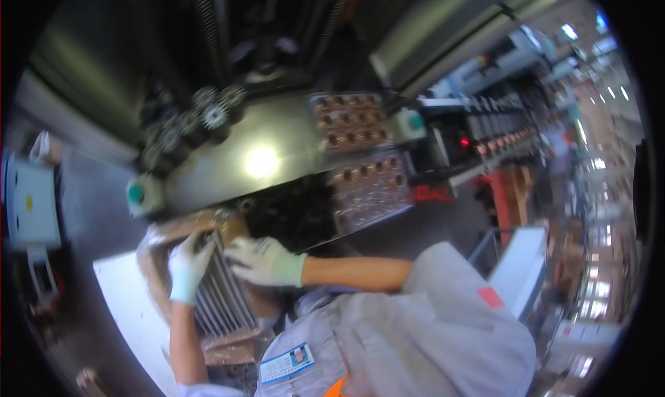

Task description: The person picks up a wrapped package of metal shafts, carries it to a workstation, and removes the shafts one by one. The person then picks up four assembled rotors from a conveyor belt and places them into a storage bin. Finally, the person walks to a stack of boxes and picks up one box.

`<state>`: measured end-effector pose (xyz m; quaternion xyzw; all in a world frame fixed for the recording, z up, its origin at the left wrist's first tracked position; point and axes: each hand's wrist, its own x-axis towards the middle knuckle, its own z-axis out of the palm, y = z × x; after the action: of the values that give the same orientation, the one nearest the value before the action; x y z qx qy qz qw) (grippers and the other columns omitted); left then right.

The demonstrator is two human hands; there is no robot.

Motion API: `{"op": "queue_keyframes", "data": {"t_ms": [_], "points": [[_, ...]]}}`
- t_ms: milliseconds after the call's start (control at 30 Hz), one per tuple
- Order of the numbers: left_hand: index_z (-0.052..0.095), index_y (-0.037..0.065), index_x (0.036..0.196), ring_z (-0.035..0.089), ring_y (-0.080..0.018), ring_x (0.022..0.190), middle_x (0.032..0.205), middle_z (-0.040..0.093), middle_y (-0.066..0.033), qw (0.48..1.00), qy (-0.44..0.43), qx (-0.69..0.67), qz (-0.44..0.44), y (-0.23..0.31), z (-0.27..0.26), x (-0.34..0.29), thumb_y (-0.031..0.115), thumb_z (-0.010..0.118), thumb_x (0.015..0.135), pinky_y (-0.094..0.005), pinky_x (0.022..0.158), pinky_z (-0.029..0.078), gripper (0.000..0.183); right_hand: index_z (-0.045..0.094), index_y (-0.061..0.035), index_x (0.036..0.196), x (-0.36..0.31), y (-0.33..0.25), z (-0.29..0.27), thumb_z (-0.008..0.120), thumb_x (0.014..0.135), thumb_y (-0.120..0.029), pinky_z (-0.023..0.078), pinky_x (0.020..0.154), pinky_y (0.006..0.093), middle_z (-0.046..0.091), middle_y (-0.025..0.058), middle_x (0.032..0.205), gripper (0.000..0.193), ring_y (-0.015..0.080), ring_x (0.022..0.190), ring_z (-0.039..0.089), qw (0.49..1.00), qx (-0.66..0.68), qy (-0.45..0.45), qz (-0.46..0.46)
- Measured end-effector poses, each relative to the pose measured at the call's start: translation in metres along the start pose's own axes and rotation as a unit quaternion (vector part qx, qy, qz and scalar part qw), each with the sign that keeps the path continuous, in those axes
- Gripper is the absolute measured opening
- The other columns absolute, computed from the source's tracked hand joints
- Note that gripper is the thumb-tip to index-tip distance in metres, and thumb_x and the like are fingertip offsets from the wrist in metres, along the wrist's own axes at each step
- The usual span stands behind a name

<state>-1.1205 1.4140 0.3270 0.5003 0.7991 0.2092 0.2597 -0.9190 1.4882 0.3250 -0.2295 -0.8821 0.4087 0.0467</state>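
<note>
A plastic-lined box [158, 248] stands in front of me, with rows of grey metal parts [225, 307] packed side by side in it. Over its far left part is my left hand [190, 265] in a white glove, the fingers curled in at the far end of the rows. My right hand [263, 262], also gloved, reaches in from the right with bent fingers at the rows' right side. Both hands look closed, but blur hides what their fingertips hold.
Beyond the box lies a shiny metal machine table [277, 130]. Toothed dark metal parts [213, 113] stand along its left side. Trays of copper-coloured parts [352, 122] sit at the right. Green buttons [135, 194] flank the table. A white surface [128, 296] lies under the box.
</note>
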Motion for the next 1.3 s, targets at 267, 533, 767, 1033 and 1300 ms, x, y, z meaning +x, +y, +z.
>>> {"op": "queue_keyframes", "data": {"t_ms": [267,533,767,1033,1300], "points": [[0.069,-0.003,0.110,0.069,-0.0283,0.079,0.089,0.071,-0.0196,0.995,0.007,0.078,0.063,-0.001,0.017,-0.002,0.026,0.071,0.084,-0.0362,0.078,0.053,0.039,0.058,-0.0097,0.120,-0.052,0.025,-0.013,0.053,0.092,-0.031,0.051,0.077,0.0473,0.057,0.0159,0.110,0.036,0.0346,0.093,0.064,0.997,0.003,0.078,-0.009],[0.070,-0.003,0.106,0.070,-0.0213,0.079,0.089,0.073,-0.0175,0.999,-0.033,-0.024,-0.007,-0.005,0.024,0.009,0.023,0.070,0.082,-0.0340,0.077,0.052,0.036,0.057,-0.0114,0.120,-0.086,0.037,-0.017,0.052,0.094,-0.033,0.051,0.078,0.0471,0.057,0.0148,0.111,0.034,0.0343,0.095,0.064,0.996,0.034,0.082,0.027],[0.071,-0.004,0.104,0.065,-0.0136,0.074,0.085,0.073,-0.0126,0.985,0.088,-0.141,-0.052,0.009,0.047,-0.001,0.021,0.073,0.075,-0.0300,0.071,0.051,0.039,0.060,-0.0102,0.120,-0.105,0.033,-0.038,0.053,0.095,-0.033,0.052,0.082,0.0441,0.060,0.0145,0.111,0.035,0.0350,0.097,0.063,0.998,0.044,0.050,0.015],[0.070,0.010,0.114,0.068,-0.0311,0.094,0.102,0.071,-0.0154,0.979,0.159,0.088,-0.096,0.045,0.057,-0.031,0.027,0.069,0.078,-0.0372,0.086,0.051,0.040,0.061,-0.0104,0.123,-0.168,0.061,-0.082,0.054,0.095,-0.031,0.051,0.087,0.0413,0.061,0.0146,0.115,0.036,0.0338,0.104,0.062,0.998,0.039,0.042,0.030],[0.053,-0.005,0.132,0.060,-0.0233,0.104,0.121,0.061,-0.0168,0.949,0.309,-0.061,0.011,0.096,0.037,-0.064,0.006,0.063,0.090,-0.0334,0.096,0.046,0.044,0.063,-0.0077,0.119,-0.253,0.142,-0.103,0.055,0.094,-0.034,0.050,0.090,0.0437,0.064,0.0176,0.114,0.037,0.0359,0.104,0.062,0.979,0.105,0.141,0.099]]}}
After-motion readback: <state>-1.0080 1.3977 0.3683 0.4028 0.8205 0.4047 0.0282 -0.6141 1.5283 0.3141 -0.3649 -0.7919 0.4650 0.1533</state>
